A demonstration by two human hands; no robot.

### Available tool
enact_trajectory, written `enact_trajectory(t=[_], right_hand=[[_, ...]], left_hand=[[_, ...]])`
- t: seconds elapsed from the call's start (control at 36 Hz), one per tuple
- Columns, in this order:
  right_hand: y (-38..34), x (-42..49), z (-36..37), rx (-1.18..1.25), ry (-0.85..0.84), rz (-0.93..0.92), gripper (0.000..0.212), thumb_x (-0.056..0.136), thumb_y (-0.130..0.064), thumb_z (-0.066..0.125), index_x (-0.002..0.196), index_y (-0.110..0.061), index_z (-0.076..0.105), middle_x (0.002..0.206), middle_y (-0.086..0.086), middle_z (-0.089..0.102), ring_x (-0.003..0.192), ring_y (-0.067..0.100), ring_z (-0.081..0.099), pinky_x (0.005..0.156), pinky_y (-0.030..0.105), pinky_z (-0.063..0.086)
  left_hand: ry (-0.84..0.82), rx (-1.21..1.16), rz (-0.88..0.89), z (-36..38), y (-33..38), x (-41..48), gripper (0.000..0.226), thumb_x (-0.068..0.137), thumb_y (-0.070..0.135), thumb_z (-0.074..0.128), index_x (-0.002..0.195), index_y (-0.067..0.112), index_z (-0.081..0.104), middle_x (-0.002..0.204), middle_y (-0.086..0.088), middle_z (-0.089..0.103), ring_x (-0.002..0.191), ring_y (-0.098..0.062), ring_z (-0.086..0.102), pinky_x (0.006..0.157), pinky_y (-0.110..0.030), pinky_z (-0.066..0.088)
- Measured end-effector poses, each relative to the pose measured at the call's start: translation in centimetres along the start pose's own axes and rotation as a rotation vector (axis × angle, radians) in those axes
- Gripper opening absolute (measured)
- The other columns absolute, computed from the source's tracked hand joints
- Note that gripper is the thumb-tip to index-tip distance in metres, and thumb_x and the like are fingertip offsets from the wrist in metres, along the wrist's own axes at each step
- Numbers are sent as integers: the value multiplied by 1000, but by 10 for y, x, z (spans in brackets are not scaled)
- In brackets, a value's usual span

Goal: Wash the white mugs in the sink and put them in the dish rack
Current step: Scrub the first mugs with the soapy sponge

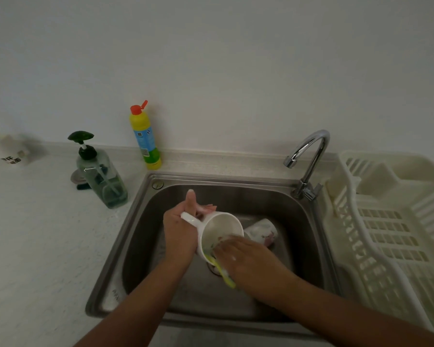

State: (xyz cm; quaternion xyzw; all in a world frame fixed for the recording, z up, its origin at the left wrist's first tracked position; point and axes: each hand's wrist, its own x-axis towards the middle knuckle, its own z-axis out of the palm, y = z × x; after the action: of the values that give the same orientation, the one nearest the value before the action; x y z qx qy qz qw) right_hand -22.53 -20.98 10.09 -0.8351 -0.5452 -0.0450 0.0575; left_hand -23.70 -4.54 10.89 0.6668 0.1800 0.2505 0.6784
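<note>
Steel sink (298,234), set into a pale speckled counter (35,246), basin seen from above. White mug (223,229): held over the middle of the basin, tipped on its side with the mouth towards the camera and the handle to the left. Left hand (182,231): fingers curled round the mug's handle and the thumb pointing up, clamped on the mug. Right hand (248,256): at the mug's lower rim, fingertips reaching into the mouth, closed on a yellow-green sponge (222,272) whose edge sticks out below the hand; flecks of foam on the knuckles. Second mug (261,232): white with a faint pink pattern, lying on its side on the sink floor just behind and to the right of the held mug, partly hidden by it. Tap (308,156): chrome, curved, at the sink's back right corner, spout turned left over the basin. Dish rack (386,221): cream plastic, on the counter just right of the sink. Pump bottle (103,181): clear green with a dark pump head, on the counter left of the sink. Yellow bottle (145,139): red flip cap open, blue and green label, standing against the wall behind the sink's left corner. White packet (8,151): blurred, at the far left edge.
</note>
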Motion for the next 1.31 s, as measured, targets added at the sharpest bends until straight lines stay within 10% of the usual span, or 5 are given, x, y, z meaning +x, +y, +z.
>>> enact_trajectory(t=[0.17,0.36,0.69,1.0,1.31], right_hand=[[-39,6,-21,344,-180,309,62,97,-15,49,152,-18,23,135,15,50,115,34,56,92,41,47],[13,-3,-7,-171,-199,-319,36,93,-18,59,126,-4,58,120,13,66,112,27,63,100,43,50],[-37,0,17,129,104,123,58,48,-42,92,98,-24,71,90,-6,75,81,6,71,73,26,60],[26,-2,-20,-121,-62,-361,33,78,-24,80,107,-16,66,98,2,72,94,18,69,90,36,56],[18,-4,-23,-16,160,-61,43,51,-26,91,89,-20,71,78,-2,72,70,15,69,65,31,59]], left_hand=[[-26,-1,63,6,-2,-6,57,104,28,43,61,-4,62,63,-12,71,74,-24,73,75,-24,57],[-349,152,-110,-7,5,10,57,100,40,43,64,1,64,63,-9,70,63,-19,68,68,-25,53],[-137,90,11,3,6,3,50,104,28,46,67,1,66,66,-12,72,70,-34,70,72,-40,57],[-375,317,-115,-1,17,21,54,104,35,45,65,8,70,61,-2,67,58,-6,61,62,-15,47],[-487,259,277,-31,-9,-35,48,99,10,44,147,16,41,153,8,44,141,-14,41,114,-37,39]])
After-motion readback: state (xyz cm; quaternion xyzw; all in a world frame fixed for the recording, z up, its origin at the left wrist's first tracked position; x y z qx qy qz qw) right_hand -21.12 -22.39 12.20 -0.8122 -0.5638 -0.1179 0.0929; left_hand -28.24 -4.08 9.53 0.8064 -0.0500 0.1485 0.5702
